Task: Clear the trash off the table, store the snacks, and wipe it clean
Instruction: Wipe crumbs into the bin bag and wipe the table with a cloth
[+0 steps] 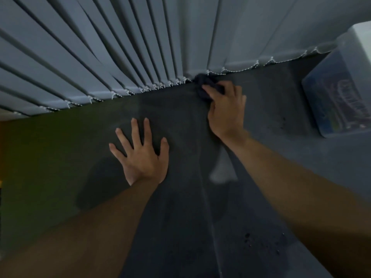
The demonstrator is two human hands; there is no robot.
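**Cloth at the far edge, blinds in the way**

My right hand [224,111] grips a bunched dark cloth [202,85], fingers curled over it, pressing it on the table [60,149] at its far edge. There it touches the hem of the vertical blinds [100,57] hanging along that edge. My left hand [140,155] lies flat on the table, fingers spread, holding nothing. A clear plastic box [337,97] stands far right. Dark specks [249,237] lie near me.

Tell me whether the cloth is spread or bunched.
Bunched: the cloth is a dark wad gripped by the right hand at the blinds.
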